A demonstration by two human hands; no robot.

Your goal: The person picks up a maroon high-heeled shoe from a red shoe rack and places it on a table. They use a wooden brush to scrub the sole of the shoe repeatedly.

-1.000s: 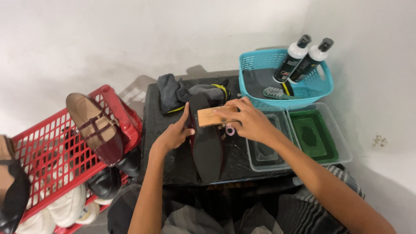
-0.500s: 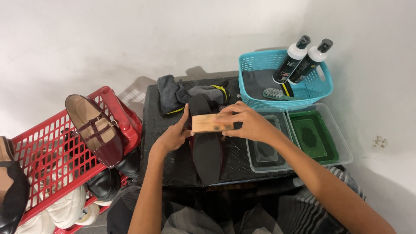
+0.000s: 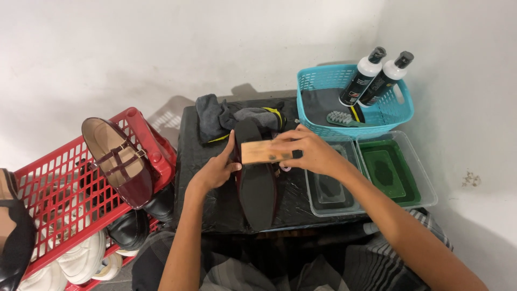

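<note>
The right hand (image 3: 315, 153) has its grip closed round a wooden brush (image 3: 265, 152), fingers over the top & right end. Vs. a second ago the brush has slid left across the sole and now lies level over the upper part of the dark shoe (image 3: 256, 180). The left hand (image 3: 218, 170) stays on the shoe's left edge, grip partly closed, thumb up by the brush end. The shoe lies sole-up at the middle of the black surface (image 3: 207, 199), toe toward the near edge, same spot as before. A grey cloth (image 3: 226, 118) sits at the far edge. Teal basket (image 3: 353, 116) w/ two bottles (image 3: 374, 75) is unmoved at the far right corner; clear trays (image 3: 398, 172) are along the right edge.
</note>
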